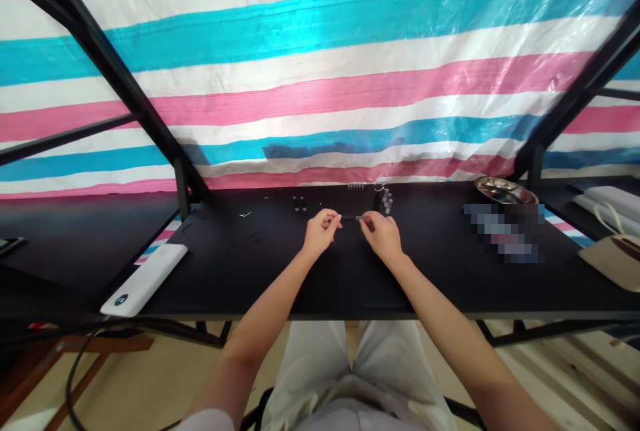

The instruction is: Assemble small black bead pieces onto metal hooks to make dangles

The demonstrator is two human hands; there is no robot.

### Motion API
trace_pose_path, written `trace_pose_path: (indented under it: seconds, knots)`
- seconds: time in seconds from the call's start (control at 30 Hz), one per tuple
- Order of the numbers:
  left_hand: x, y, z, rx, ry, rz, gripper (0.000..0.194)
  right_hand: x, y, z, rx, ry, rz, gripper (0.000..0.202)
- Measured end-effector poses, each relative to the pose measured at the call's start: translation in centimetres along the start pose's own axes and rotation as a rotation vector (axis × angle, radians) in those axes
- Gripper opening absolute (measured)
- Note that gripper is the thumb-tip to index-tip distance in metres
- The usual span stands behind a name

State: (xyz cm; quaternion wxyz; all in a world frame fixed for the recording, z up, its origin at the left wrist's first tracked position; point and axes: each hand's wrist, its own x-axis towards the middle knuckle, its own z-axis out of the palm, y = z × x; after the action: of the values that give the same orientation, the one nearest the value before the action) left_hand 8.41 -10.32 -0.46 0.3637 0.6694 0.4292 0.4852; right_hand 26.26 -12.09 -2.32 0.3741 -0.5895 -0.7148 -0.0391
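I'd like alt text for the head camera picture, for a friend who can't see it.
A person's left hand and right hand hold a thin rod between their fingertips over a black table. Small parts lie beyond the hands, with a white device at left and a shiny dish at right. A striped sheet hangs behind.
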Motion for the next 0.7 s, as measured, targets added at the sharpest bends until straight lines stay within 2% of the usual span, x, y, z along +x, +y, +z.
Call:
trace_pose_path:
  seconds: [0.3, 0.53, 0.7]
  knots:
    - [-0.18, -0.41, 0.46, 0.010, -0.070, 0.002, 0.029, -0.08, -0.08, 0.02, 0.024, 0.039, -0.013, 0.020]
    - [-0.13, -0.35, 0.47, -0.004, -0.065, -0.005, 0.031, -0.10, -0.02, 0.28, 0.054, 0.114, -0.082, 0.016]
    - [-0.06, -0.26, 0.38, -0.037, -0.058, -0.018, 0.030, -0.14, -0.25, 0.34, 0.082, 0.108, -0.146, 0.017]
